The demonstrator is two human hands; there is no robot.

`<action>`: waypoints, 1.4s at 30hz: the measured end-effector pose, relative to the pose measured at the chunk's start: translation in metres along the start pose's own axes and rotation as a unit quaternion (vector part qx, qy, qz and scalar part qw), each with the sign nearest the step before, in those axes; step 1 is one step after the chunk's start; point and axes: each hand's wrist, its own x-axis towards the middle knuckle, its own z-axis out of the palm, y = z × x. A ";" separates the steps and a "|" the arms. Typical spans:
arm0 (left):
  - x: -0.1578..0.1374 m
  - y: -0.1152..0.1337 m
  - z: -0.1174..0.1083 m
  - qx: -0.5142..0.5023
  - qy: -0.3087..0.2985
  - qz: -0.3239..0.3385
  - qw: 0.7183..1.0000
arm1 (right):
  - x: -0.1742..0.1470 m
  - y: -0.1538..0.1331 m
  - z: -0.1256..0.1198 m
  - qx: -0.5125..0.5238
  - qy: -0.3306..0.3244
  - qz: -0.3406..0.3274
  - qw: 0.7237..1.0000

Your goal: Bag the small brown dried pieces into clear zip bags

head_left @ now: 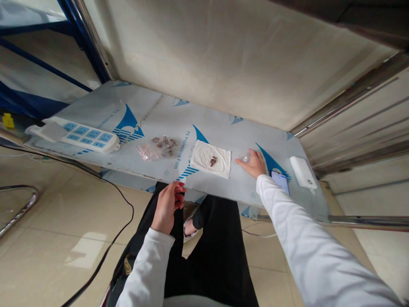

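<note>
My right hand (253, 164) reaches over the table, thumb and fingers closed around the side of a small clear plastic object (244, 156); whether it is a bag or a cup is hard to tell. To its left lies a folded white cloth (199, 155) with several small brown pieces (213, 161) on it. At the table's front edge is my left hand (170, 204), fingers curled together; anything in them is too small or hidden to make out. Beyond this hand, clear plastic bags (157, 147) with brown pieces inside lie in a loose pile.
The film-covered metal table (162, 111) backs onto a pale panel. A white power strip (84, 135) lies at the left. A phone (280, 181) and a white box-shaped device (302, 172) lie at the right. A black cable (124, 200) hangs off the left side.
</note>
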 end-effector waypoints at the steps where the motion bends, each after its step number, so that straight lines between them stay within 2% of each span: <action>1: 0.000 -0.001 0.001 0.002 -0.004 0.000 1.000 | 0.001 -0.001 0.000 0.039 0.053 0.023 0.998; 4: -0.001 -0.002 0.002 0.005 -0.007 0.003 1.000 | 0.014 -0.009 -0.008 0.120 0.185 0.046 0.974; 6: 0.000 -0.001 0.000 0.002 -0.001 0.007 1.000 | 0.023 -0.016 -0.011 0.129 0.230 0.038 0.964; 7: 0.000 -0.001 -0.002 0.000 0.002 0.009 1.000 | 0.025 -0.019 -0.010 0.119 0.231 0.028 0.965; 9: 0.000 0.001 -0.005 -0.006 0.007 0.015 1.000 | 0.021 -0.025 -0.002 0.072 0.180 0.009 0.981; 12: 0.000 0.005 -0.010 -0.018 0.011 0.024 0.999 | 0.003 -0.028 0.023 -0.007 0.047 0.018 0.999; 15: -0.001 0.010 -0.016 -0.029 0.023 0.025 0.999 | -0.015 -0.027 0.045 -0.030 -0.003 0.032 0.999; 19: -0.001 0.016 -0.019 -0.052 0.042 0.029 0.997 | -0.024 -0.025 0.053 -0.029 0.000 0.035 0.999; 23: 0.000 0.017 -0.015 -0.072 0.043 0.027 0.996 | -0.024 -0.019 0.048 0.003 0.052 0.110 0.993; 25: 0.000 0.017 -0.013 -0.078 0.034 0.025 0.996 | -0.025 -0.013 0.048 0.009 0.077 0.116 0.990; 27: 0.000 0.016 -0.012 -0.080 0.031 0.025 0.996 | -0.027 -0.008 0.050 0.005 0.071 0.055 0.996; 30: 0.001 0.016 -0.012 -0.080 0.034 0.026 0.996 | -0.030 -0.005 0.054 -0.001 0.014 -0.066 0.998; 32: 0.002 0.016 -0.013 -0.081 0.037 0.027 0.996 | -0.031 -0.004 0.055 -0.006 -0.017 -0.095 0.995; 34: 0.003 0.016 -0.015 -0.078 0.041 0.033 0.996 | -0.028 -0.005 0.051 -0.015 -0.028 -0.063 0.998; 37: 0.005 0.014 -0.017 -0.069 0.042 0.044 0.996 | -0.019 -0.011 0.041 -0.008 -0.044 0.066 0.997; 39: 0.006 0.013 -0.018 -0.066 0.039 0.047 0.996 | -0.012 -0.026 0.031 0.012 -0.024 0.115 0.993; 40: 0.006 0.012 -0.019 -0.066 0.037 0.049 0.996 | -0.009 -0.038 0.027 0.024 0.000 0.110 0.994; 42: 0.007 0.012 -0.019 -0.068 0.036 0.049 0.996 | -0.008 -0.074 0.018 0.054 0.057 0.050 0.996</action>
